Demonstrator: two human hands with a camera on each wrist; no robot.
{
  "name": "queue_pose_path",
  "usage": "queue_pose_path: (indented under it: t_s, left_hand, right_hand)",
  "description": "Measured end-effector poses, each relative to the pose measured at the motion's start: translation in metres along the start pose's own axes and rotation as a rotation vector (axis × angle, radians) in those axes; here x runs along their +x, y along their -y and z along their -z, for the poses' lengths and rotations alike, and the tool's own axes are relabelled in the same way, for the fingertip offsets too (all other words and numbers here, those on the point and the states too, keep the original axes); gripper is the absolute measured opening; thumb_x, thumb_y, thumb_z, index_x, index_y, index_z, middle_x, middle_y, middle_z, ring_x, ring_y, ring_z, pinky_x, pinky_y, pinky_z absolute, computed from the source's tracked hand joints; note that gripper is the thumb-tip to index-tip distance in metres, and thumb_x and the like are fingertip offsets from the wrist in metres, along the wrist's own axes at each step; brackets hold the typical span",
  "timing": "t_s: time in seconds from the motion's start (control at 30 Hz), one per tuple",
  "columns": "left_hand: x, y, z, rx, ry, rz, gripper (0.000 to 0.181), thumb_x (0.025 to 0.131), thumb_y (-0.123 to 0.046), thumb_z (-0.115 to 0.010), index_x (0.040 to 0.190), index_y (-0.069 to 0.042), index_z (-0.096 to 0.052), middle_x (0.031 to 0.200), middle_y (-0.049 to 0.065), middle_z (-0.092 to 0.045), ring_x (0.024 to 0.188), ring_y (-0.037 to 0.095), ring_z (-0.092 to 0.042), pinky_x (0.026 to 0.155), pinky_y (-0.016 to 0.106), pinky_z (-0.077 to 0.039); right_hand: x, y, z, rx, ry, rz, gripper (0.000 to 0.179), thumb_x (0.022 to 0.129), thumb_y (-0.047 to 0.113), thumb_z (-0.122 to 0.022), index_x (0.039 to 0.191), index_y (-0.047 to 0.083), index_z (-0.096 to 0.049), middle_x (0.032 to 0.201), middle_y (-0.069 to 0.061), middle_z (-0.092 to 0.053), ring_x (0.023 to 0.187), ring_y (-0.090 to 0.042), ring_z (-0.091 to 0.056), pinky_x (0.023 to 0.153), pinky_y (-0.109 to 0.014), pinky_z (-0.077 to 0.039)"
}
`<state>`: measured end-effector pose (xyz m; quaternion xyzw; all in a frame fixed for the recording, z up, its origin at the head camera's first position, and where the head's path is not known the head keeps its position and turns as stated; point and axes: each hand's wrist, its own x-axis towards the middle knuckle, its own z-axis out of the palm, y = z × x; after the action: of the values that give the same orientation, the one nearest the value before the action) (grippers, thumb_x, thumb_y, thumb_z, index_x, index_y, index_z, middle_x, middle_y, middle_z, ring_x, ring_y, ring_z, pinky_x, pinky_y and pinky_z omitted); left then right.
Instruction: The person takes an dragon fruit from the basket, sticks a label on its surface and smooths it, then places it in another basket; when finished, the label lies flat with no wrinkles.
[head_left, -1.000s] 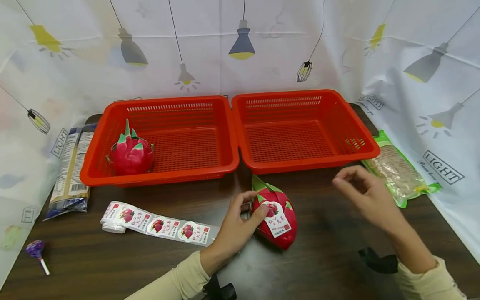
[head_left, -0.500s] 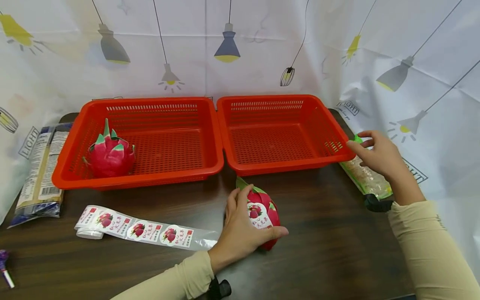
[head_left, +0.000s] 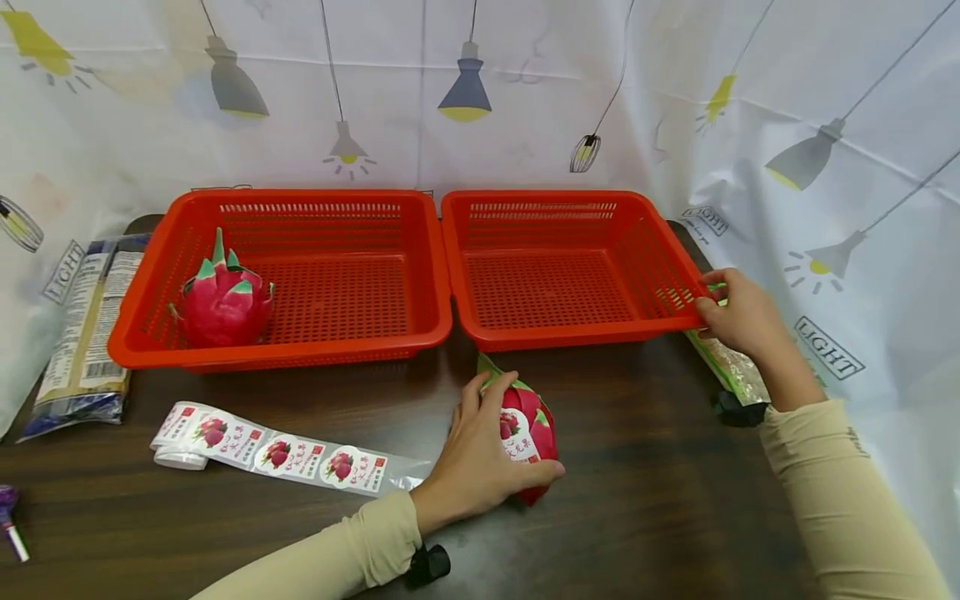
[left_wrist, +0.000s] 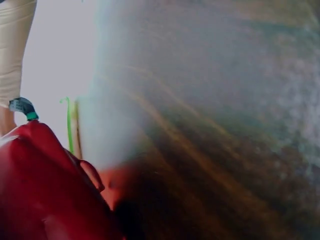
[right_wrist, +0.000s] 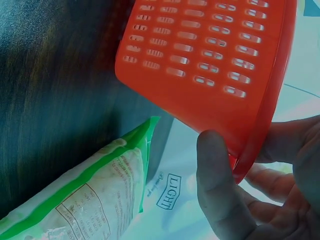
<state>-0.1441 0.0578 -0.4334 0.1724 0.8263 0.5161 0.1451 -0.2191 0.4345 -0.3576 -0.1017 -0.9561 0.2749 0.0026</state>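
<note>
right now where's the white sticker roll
In the head view, the white sticker roll lies left of the left hand, on the dark brown table in front of the left red plastic basket.

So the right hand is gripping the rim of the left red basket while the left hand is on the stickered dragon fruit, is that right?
Not quite: the right hand grips the right red basket, as the head view shows. The left hand is indeed on the stickered dragon fruit.

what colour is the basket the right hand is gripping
The right basket is bright red, seen best in the head view.
</note>
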Motion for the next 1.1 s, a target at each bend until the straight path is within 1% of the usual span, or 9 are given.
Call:
queue_pose_path:
  t_s: [0.13, 0.3, 0.43, 0.53, 0.6, 0.7, 0.8, 0.9, 1.1]
  left_hand:
    - [-0.004, 0.000, 0.003, -0.008, 0.033, -0.002, 0.110, 0.067, -0.047, -0.088, 0.158, -0.026, -0.030, 0.160, 0.008, -0.027, 0.134, 0.032, -0.038, 0.099, 0.053, -0.049]
    - [-0.014, -0.011, 0.008, 0.015, 0.081, -0.022, 0.111, 0.069, -0.046, -0.088, 0.159, -0.024, -0.027, 0.159, 0.007, -0.030, 0.132, 0.028, -0.040, 0.096, 0.050, -0.050]
    - [-0.026, -0.024, 0.013, 0.018, 0.126, -0.049, 0.107, 0.069, -0.048, -0.087, 0.157, -0.027, -0.029, 0.158, 0.002, -0.031, 0.129, 0.022, -0.041, 0.089, 0.038, -0.055]
    - [-0.036, -0.036, 0.017, -0.009, 0.167, -0.086, 0.104, 0.070, -0.047, -0.087, 0.156, -0.031, -0.032, 0.156, -0.002, -0.032, 0.128, 0.019, -0.041, 0.086, 0.029, -0.055]
    - [-0.042, -0.045, 0.019, -0.031, 0.192, -0.116, 0.102, 0.070, -0.047, -0.087, 0.155, -0.034, -0.032, 0.156, -0.005, -0.032, 0.129, 0.017, -0.040, 0.087, 0.026, -0.054]
    - [-0.044, -0.062, 0.020, -0.058, 0.226, -0.163, 0.102, 0.071, -0.045, -0.086, 0.155, -0.039, -0.030, 0.155, -0.010, -0.031, 0.130, 0.014, -0.039, 0.088, 0.023, -0.054]
    - [-0.040, -0.079, 0.022, -0.052, 0.241, -0.207, 0.103, 0.070, -0.045, -0.086, 0.155, -0.041, -0.027, 0.155, -0.013, -0.031, 0.130, 0.011, -0.038, 0.087, 0.022, -0.054]
    - [-0.031, -0.094, 0.024, -0.005, 0.224, -0.253, 0.104, 0.071, -0.046, -0.086, 0.156, -0.039, -0.028, 0.155, -0.011, -0.032, 0.128, 0.012, -0.039, 0.088, 0.023, -0.053]
    - [0.000, -0.120, 0.027, 0.084, 0.179, -0.272, 0.104, 0.073, -0.047, -0.086, 0.158, -0.031, -0.028, 0.156, -0.004, -0.032, 0.128, 0.018, -0.039, 0.089, 0.028, -0.053]
  right_hand:
    - [0.001, 0.002, 0.000, -0.086, -0.033, -0.012, 0.045, 0.100, 0.013, -0.044, 0.136, -0.014, -0.042, 0.118, -0.037, -0.054, 0.067, -0.021, -0.069, 0.052, -0.024, -0.054]
    - [-0.001, 0.000, 0.003, -0.157, -0.074, -0.012, 0.044, 0.099, 0.015, -0.046, 0.133, -0.014, -0.048, 0.114, -0.035, -0.059, 0.082, -0.035, -0.064, 0.053, -0.025, -0.048]
    - [-0.002, -0.001, 0.003, -0.167, -0.085, -0.013, 0.043, 0.099, 0.014, -0.047, 0.131, -0.014, -0.049, 0.113, -0.035, -0.060, 0.086, -0.038, -0.063, 0.055, -0.026, -0.048]
    - [-0.002, 0.000, 0.002, -0.175, -0.090, -0.010, 0.043, 0.099, 0.014, -0.047, 0.131, -0.014, -0.050, 0.114, -0.034, -0.060, 0.089, -0.040, -0.062, 0.057, -0.027, -0.047]
    - [-0.002, 0.001, 0.001, -0.182, -0.093, -0.010, 0.043, 0.098, 0.015, -0.047, 0.131, -0.013, -0.050, 0.114, -0.034, -0.060, 0.090, -0.040, -0.061, 0.058, -0.028, -0.047]
    - [-0.002, 0.001, 0.003, -0.189, -0.101, -0.008, 0.044, 0.098, 0.015, -0.047, 0.132, -0.013, -0.050, 0.113, -0.034, -0.060, 0.090, -0.040, -0.060, 0.058, -0.028, -0.047]
    - [-0.003, 0.001, 0.005, -0.190, -0.111, -0.003, 0.043, 0.097, 0.014, -0.047, 0.131, -0.012, -0.050, 0.112, -0.033, -0.061, 0.088, -0.040, -0.060, 0.058, -0.029, -0.046]
    - [-0.004, 0.002, 0.005, -0.191, -0.110, 0.001, 0.043, 0.097, 0.015, -0.047, 0.131, -0.012, -0.050, 0.111, -0.033, -0.062, 0.088, -0.039, -0.060, 0.059, -0.028, -0.046]
    - [-0.007, 0.003, 0.002, -0.192, -0.112, -0.005, 0.043, 0.097, 0.016, -0.048, 0.132, -0.010, -0.051, 0.111, -0.031, -0.064, 0.089, -0.039, -0.061, 0.062, -0.027, -0.046]
